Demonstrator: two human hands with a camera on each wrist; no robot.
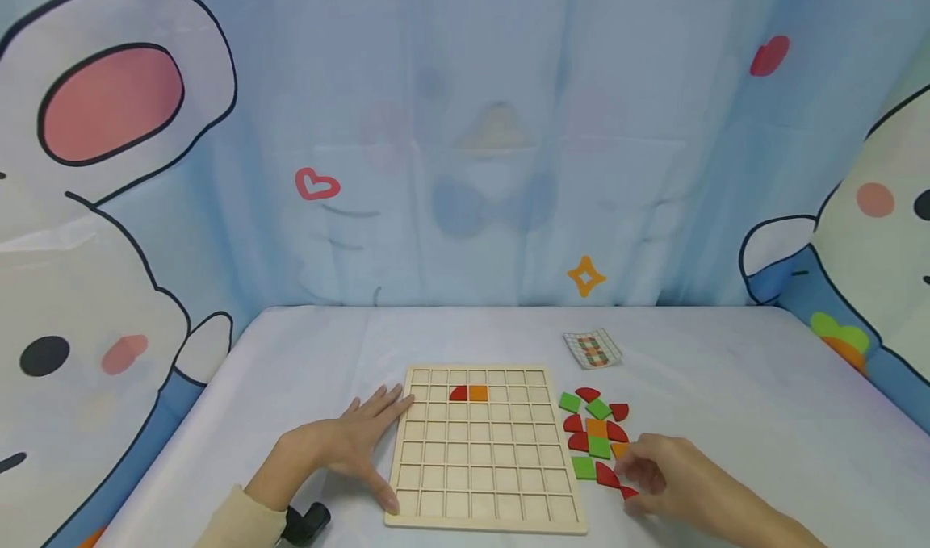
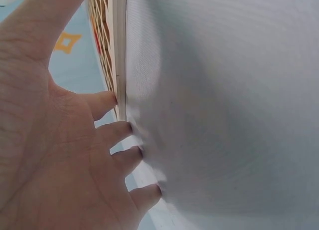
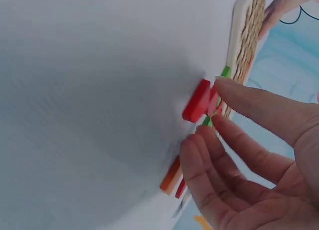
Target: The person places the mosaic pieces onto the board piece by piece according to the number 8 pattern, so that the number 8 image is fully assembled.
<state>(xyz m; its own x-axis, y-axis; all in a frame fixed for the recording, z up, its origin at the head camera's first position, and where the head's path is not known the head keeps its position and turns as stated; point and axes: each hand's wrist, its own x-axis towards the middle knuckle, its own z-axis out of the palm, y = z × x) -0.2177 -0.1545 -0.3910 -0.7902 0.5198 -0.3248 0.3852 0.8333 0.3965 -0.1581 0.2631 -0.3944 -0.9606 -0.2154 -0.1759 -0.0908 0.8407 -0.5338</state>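
Observation:
A pale wooden grid board (image 1: 501, 455) lies on the table. Two pieces occupy cells near its top: a red curved-edge piece (image 1: 459, 393) and, beside it, an orange square (image 1: 479, 393). My left hand (image 1: 349, 447) spreads along the board's left edge, thumb at the near corner and fingers touching farther up. Right of the board are loose red, green and orange pieces, including a green square (image 1: 599, 448). Over their near right side hovers my right hand (image 1: 672, 475), fingers loosely bent. In the right wrist view, a red piece (image 3: 197, 101) lies near thumb and fingertips, apparently ungripped.
A small printed pattern card (image 1: 593, 349) rests behind the loose pieces. The table has a white cloth (image 1: 320, 362), with a blue cartoon curtain (image 1: 494, 249) behind it. A black device (image 1: 307, 524) sits by the left wrist.

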